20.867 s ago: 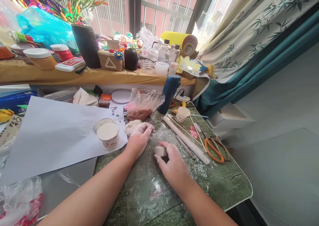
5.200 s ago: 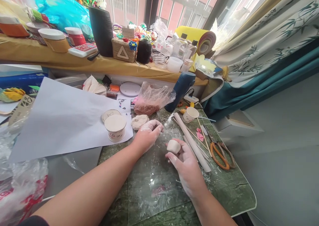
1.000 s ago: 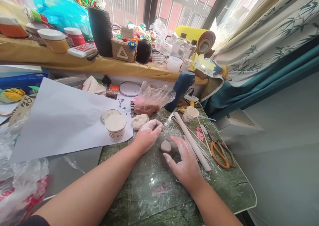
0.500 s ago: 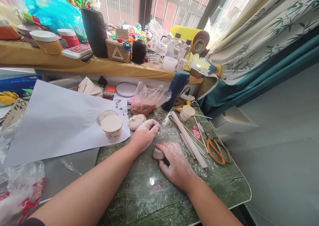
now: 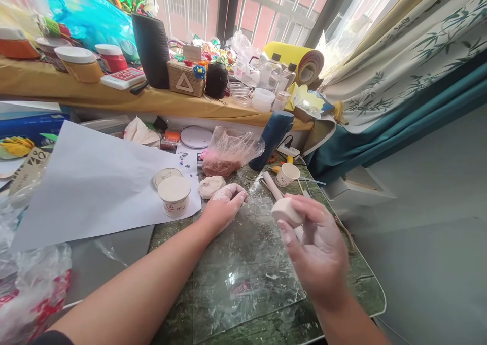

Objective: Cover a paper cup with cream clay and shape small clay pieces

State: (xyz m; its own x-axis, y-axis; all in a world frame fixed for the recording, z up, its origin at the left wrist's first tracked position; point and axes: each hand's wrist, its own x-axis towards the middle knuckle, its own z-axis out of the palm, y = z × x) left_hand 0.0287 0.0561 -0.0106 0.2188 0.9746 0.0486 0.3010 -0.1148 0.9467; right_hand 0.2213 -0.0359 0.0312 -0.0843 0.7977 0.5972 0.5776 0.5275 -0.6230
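Observation:
My right hand [image 5: 317, 243], dusted white, is raised over the right part of a clear sheet [image 5: 243, 274]. It grips a pale, rounded lump of clay [image 5: 287, 212] between thumb and fingers. At the sheet's far left edge rests my left hand [image 5: 227, 205], also powdery, with its fingers curled in and the thumb against them. Whatever it may hold is hidden. Just behind it sits a larger off-white clay lump [image 5: 211, 186]. To its left, a paper cup [image 5: 176, 206] bears a pale round disc [image 5: 174, 188] on top.
White paper [image 5: 114, 177] covers the table's left. A rolling pin [image 5: 271, 185] lies partly behind my right hand, near a small paper cup [image 5: 287, 174]. A bag of brownish clay [image 5: 222, 163] and a dark blue bottle [image 5: 272, 139] stand behind. Jars and craft supplies crowd the sill [image 5: 152, 100].
My right hand has lifted off the clear sheet and moved right with the clay lump, turning palm inward. It now covers the scissors and part of the rolling pin. My left hand has stayed put.

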